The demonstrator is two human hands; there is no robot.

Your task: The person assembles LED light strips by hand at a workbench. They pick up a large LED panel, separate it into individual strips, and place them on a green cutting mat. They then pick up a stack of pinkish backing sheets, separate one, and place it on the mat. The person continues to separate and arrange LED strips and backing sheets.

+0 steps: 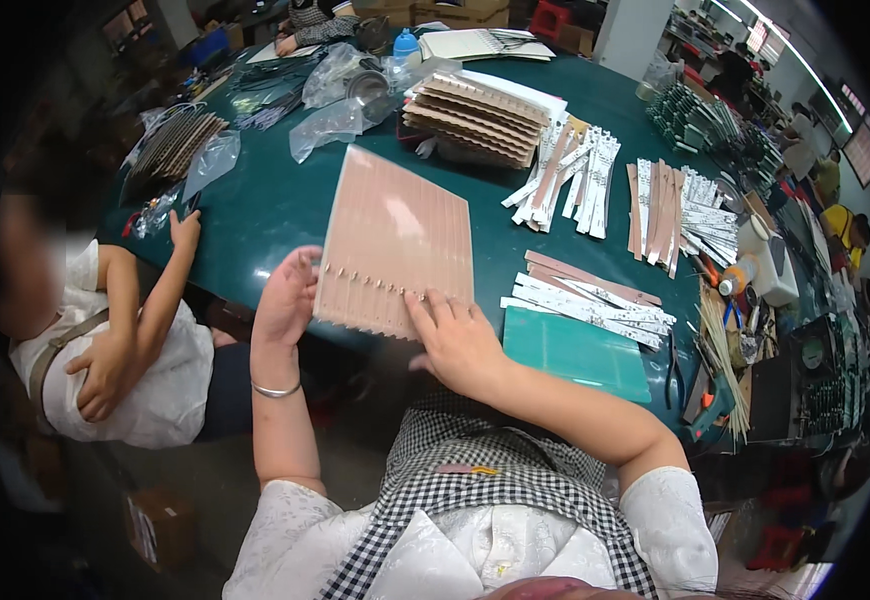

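Head view's got a pinkish-tan ribbed panel smack in the middle of the frame, tilted, its toothed lower edge toward the person and past the near edge of the green counter. Left hand is at the panel's left edge, palm showing, fingers loosely curled; honestly can't tell if it's actually pinching the thing. Right hand has its fingers spread with the tips on the panel's lower right part, near a row of little bumps, thumb sticking out below the edge, so not clamped on it.

Just right of that hand there's a green mat with a pile of white and pink strips overlapping its top, and dark-handled pliers beside it. Top center: a fat stack of brown wavy-edged sheets. Someone else's hand rests on the counter at left.
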